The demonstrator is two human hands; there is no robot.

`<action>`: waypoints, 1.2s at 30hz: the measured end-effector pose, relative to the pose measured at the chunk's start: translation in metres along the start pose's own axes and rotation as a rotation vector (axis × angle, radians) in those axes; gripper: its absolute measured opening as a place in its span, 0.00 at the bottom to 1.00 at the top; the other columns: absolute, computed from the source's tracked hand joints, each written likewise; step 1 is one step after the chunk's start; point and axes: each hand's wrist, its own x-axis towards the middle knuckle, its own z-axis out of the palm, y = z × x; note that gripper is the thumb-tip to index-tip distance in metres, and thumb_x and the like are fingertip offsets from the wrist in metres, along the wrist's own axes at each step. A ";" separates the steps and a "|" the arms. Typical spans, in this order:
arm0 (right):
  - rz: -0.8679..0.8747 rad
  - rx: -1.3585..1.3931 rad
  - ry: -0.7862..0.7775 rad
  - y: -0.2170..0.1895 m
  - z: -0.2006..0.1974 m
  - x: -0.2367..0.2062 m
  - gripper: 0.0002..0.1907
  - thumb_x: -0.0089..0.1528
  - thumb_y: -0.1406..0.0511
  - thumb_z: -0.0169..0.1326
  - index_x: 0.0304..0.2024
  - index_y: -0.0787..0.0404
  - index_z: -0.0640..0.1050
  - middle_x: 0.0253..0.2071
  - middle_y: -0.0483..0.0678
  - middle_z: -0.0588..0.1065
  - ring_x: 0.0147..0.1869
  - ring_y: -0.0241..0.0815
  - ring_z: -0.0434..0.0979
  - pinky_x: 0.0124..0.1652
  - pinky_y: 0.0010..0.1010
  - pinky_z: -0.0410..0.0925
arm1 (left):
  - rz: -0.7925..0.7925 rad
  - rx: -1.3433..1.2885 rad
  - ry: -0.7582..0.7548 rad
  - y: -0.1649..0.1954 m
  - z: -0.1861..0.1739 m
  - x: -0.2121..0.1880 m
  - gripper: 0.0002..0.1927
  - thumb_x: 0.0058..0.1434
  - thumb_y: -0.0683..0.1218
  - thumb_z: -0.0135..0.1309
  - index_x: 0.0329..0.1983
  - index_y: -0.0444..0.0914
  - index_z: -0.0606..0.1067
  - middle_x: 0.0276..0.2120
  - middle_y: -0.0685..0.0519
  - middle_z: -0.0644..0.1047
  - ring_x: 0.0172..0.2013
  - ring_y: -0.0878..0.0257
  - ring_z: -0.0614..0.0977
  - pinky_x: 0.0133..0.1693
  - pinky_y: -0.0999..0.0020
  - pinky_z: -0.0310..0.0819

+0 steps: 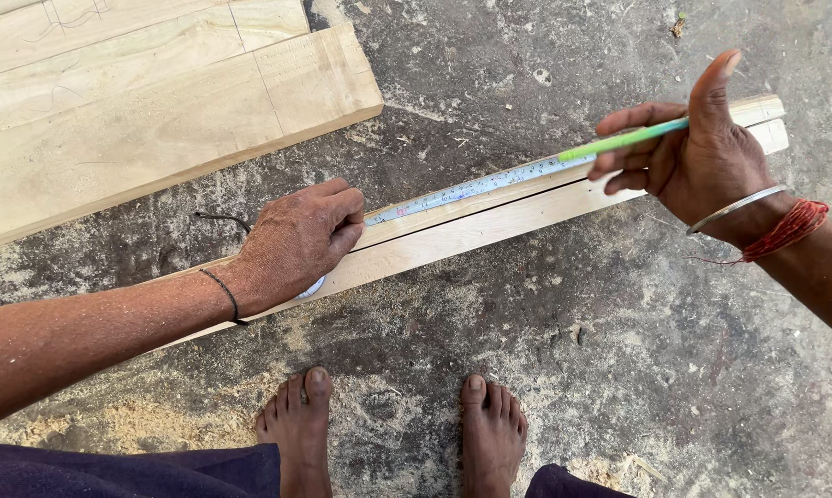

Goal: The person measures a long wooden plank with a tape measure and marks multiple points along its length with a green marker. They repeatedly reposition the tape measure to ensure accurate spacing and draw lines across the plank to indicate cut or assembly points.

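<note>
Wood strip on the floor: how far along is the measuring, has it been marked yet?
Done: the tape measure is drawn out along the wood strip, its case pinned under the left hand. In hand: the right hand holds a green pencil just over the tape's far stretch. Left: no fresh mark shows on the strip. The wide planks nearby already carry drawn lines.
</note>
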 end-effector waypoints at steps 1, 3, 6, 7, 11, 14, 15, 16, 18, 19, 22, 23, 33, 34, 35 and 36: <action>0.003 0.069 0.010 0.001 -0.001 0.002 0.45 0.62 0.33 0.33 0.47 0.66 0.78 0.38 0.56 0.81 0.48 0.52 0.83 0.52 0.47 0.78 | 0.004 0.009 -0.002 0.000 0.000 0.000 0.09 0.68 0.45 0.50 0.32 0.37 0.73 0.31 0.52 0.73 0.30 0.59 0.79 0.35 0.59 0.78; -0.049 0.007 -0.004 0.005 -0.001 0.004 0.27 0.64 0.46 0.47 0.45 0.64 0.74 0.42 0.53 0.77 0.53 0.50 0.81 0.55 0.47 0.77 | 0.010 0.031 -0.004 -0.001 0.000 0.001 0.10 0.69 0.45 0.50 0.32 0.38 0.73 0.31 0.52 0.74 0.30 0.59 0.79 0.36 0.58 0.78; -0.075 0.043 -0.026 0.011 0.004 0.008 0.15 0.70 0.59 0.56 0.44 0.67 0.74 0.45 0.56 0.74 0.56 0.51 0.81 0.58 0.46 0.75 | -0.006 0.009 -0.013 -0.001 0.000 0.000 0.09 0.69 0.45 0.50 0.33 0.37 0.73 0.31 0.51 0.73 0.31 0.58 0.79 0.36 0.58 0.78; -0.075 0.076 -0.034 0.013 0.005 0.009 0.13 0.73 0.62 0.57 0.44 0.68 0.75 0.45 0.58 0.74 0.56 0.53 0.81 0.59 0.46 0.74 | 0.001 0.006 -0.009 -0.001 0.000 0.000 0.09 0.69 0.45 0.50 0.33 0.37 0.73 0.31 0.51 0.73 0.31 0.58 0.79 0.36 0.58 0.78; -0.019 -0.038 0.032 0.018 0.014 0.013 0.15 0.68 0.60 0.53 0.48 0.66 0.77 0.50 0.59 0.79 0.57 0.50 0.82 0.56 0.37 0.72 | 0.008 -0.002 -0.003 -0.001 -0.001 0.000 0.09 0.68 0.45 0.51 0.33 0.37 0.72 0.31 0.51 0.73 0.31 0.57 0.80 0.36 0.57 0.78; -0.017 -0.078 0.035 0.018 0.017 0.015 0.16 0.69 0.59 0.52 0.49 0.67 0.77 0.50 0.60 0.79 0.57 0.49 0.82 0.56 0.34 0.73 | 0.008 -0.006 -0.001 -0.001 -0.001 0.001 0.09 0.68 0.45 0.51 0.33 0.37 0.73 0.31 0.51 0.73 0.31 0.57 0.80 0.36 0.57 0.78; -0.020 -0.090 0.037 0.018 0.018 0.015 0.17 0.69 0.59 0.51 0.49 0.67 0.76 0.51 0.60 0.79 0.57 0.48 0.82 0.57 0.33 0.73 | 0.011 -0.007 0.002 -0.001 -0.001 0.001 0.09 0.68 0.45 0.51 0.33 0.37 0.73 0.32 0.51 0.73 0.31 0.57 0.80 0.35 0.57 0.78; -0.024 -0.104 0.039 0.017 0.018 0.014 0.17 0.70 0.58 0.50 0.50 0.68 0.76 0.51 0.61 0.79 0.57 0.47 0.82 0.57 0.32 0.73 | 0.012 -0.008 0.008 -0.001 0.000 0.000 0.09 0.68 0.45 0.51 0.33 0.37 0.73 0.31 0.51 0.73 0.31 0.57 0.80 0.36 0.57 0.78; -0.050 -0.099 0.017 0.017 0.019 0.015 0.17 0.71 0.59 0.50 0.51 0.69 0.76 0.52 0.61 0.78 0.57 0.47 0.82 0.58 0.32 0.74 | 0.016 -0.007 0.018 -0.001 0.000 -0.001 0.09 0.68 0.45 0.51 0.33 0.37 0.73 0.31 0.51 0.74 0.31 0.57 0.80 0.36 0.56 0.77; -0.061 -0.096 0.008 0.017 0.019 0.014 0.18 0.71 0.59 0.49 0.51 0.69 0.76 0.52 0.61 0.78 0.57 0.47 0.81 0.58 0.32 0.75 | 0.012 -0.008 0.017 -0.001 0.000 -0.001 0.09 0.68 0.45 0.51 0.33 0.37 0.73 0.31 0.51 0.74 0.31 0.57 0.80 0.36 0.57 0.77; -0.080 -0.192 0.016 0.017 0.021 0.014 0.18 0.71 0.59 0.48 0.52 0.69 0.76 0.52 0.61 0.79 0.57 0.46 0.82 0.56 0.32 0.73 | 0.008 -0.003 0.016 -0.001 0.000 -0.001 0.09 0.68 0.45 0.51 0.33 0.37 0.73 0.31 0.51 0.74 0.31 0.57 0.80 0.36 0.57 0.78; -0.088 -0.210 0.016 0.017 0.022 0.014 0.18 0.71 0.59 0.48 0.52 0.69 0.76 0.52 0.61 0.79 0.57 0.46 0.82 0.56 0.32 0.73 | 0.011 0.001 0.016 -0.001 0.000 -0.001 0.08 0.67 0.45 0.51 0.33 0.37 0.73 0.31 0.51 0.74 0.31 0.57 0.80 0.36 0.57 0.77; -0.166 -0.191 -0.002 0.014 0.032 0.003 0.20 0.73 0.59 0.44 0.52 0.71 0.75 0.49 0.63 0.78 0.54 0.50 0.82 0.57 0.36 0.77 | 0.011 0.004 0.027 -0.002 0.002 -0.001 0.08 0.67 0.45 0.51 0.33 0.37 0.73 0.31 0.51 0.74 0.31 0.57 0.80 0.36 0.56 0.77; -0.162 -0.173 -0.012 0.015 0.032 0.003 0.20 0.73 0.59 0.44 0.52 0.71 0.75 0.49 0.62 0.78 0.54 0.50 0.82 0.57 0.37 0.77 | 0.020 -0.001 0.029 -0.002 0.002 -0.001 0.08 0.67 0.45 0.51 0.33 0.37 0.73 0.31 0.51 0.74 0.31 0.57 0.80 0.35 0.56 0.77; -0.156 -0.173 -0.016 0.016 0.032 0.003 0.20 0.73 0.59 0.44 0.51 0.71 0.75 0.49 0.63 0.78 0.55 0.50 0.82 0.57 0.36 0.76 | 0.028 -0.005 0.033 -0.003 0.001 -0.001 0.08 0.67 0.45 0.52 0.33 0.37 0.73 0.31 0.51 0.74 0.31 0.57 0.80 0.35 0.56 0.77; -0.150 -0.174 -0.020 0.016 0.032 0.004 0.20 0.73 0.59 0.44 0.51 0.71 0.75 0.49 0.63 0.78 0.55 0.49 0.83 0.57 0.36 0.75 | 0.036 -0.009 0.037 -0.003 0.001 -0.001 0.08 0.67 0.45 0.52 0.33 0.37 0.73 0.31 0.51 0.74 0.31 0.57 0.79 0.35 0.57 0.77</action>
